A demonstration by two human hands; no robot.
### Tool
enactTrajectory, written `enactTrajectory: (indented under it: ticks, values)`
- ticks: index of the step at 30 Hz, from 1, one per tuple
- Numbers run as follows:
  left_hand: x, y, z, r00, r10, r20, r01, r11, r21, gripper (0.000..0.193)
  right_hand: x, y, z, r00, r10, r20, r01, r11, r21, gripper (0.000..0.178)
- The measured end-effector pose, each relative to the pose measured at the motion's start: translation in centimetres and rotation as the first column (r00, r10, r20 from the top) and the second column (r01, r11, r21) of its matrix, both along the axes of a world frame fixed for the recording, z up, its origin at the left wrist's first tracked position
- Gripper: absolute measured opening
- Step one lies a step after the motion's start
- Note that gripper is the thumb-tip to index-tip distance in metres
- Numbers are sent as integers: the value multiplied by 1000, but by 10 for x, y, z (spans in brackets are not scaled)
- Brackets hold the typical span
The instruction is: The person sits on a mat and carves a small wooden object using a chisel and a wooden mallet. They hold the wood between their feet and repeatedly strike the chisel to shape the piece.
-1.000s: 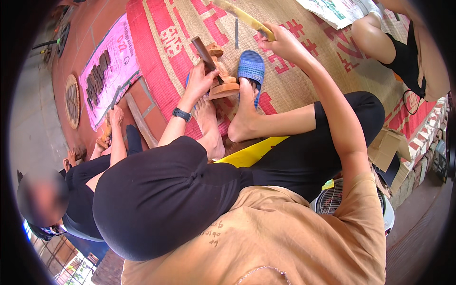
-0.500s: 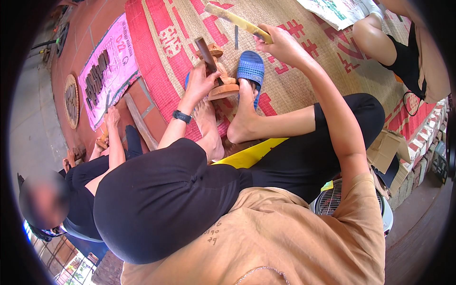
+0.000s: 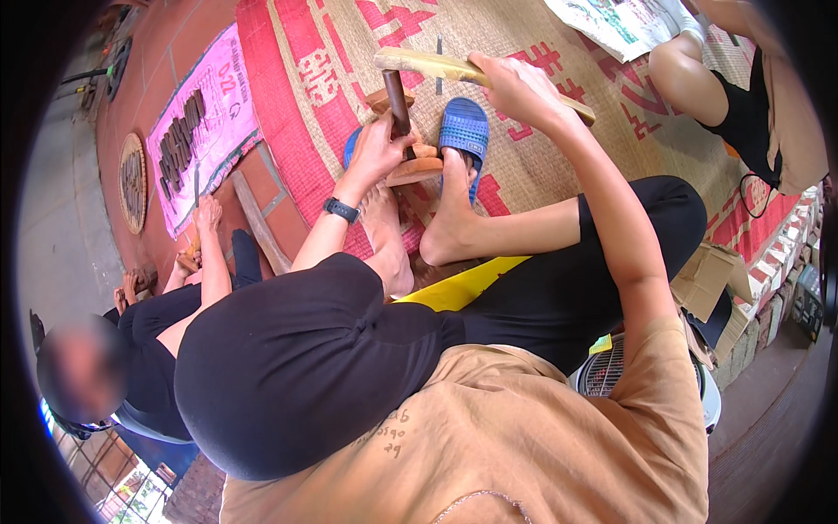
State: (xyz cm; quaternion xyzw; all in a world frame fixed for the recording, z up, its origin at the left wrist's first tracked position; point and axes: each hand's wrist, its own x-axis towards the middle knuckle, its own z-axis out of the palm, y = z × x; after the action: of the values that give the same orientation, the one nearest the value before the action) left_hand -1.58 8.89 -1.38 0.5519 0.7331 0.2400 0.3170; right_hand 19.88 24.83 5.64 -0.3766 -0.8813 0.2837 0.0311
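My left hand (image 3: 377, 159), with a dark watch on its wrist, is closed around a chisel with a dark brown round handle (image 3: 395, 100). The chisel stands nearly upright, its lower end against a carved wooden piece (image 3: 415, 172) with a round disc-like base. This piece sits between my feet, partly hidden by my hand. In my right hand (image 3: 519, 86) is a pale wooden stick (image 3: 429, 64), held crosswise. Its far end is at the top of the chisel handle; I cannot tell whether they touch. A blue slipper (image 3: 463, 131) is under my right foot.
A patterned red and straw mat (image 3: 524, 166) lies beneath. To the left, a pink sheet (image 3: 205, 113) bears several dark slim tools, beside a round woven tray (image 3: 132, 183). Another person works close at left; a person's bent leg (image 3: 681, 83) is at right. A cardboard box (image 3: 711, 279) stands at right.
My right hand has tipped the wooden stick, bringing its far end down to the top of the chisel handle. My left hand and the chisel have shifted slightly right.
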Motion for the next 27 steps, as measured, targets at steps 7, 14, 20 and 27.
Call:
enactTrajectory:
  ticks: [7,14,20,27]
  values:
    - [-3,-1,-10,954,101,284,-102,995,-10,25,4,3,-10,998,39,-45,-34,992,120,34]
    - [-4,-1,-13,935,171,311,-182,983,9,30,8,0,-5,993,-27,-114,31,999,38,34]
    - [5,3,-4,991,53,122,-53,999,-1,34,11,0,7,998,-5,-58,7,1000,30,35]
    - [9,14,-2,996,-68,-51,68,998,0,34,20,3,3,996,-46,-73,49,998,33,34]
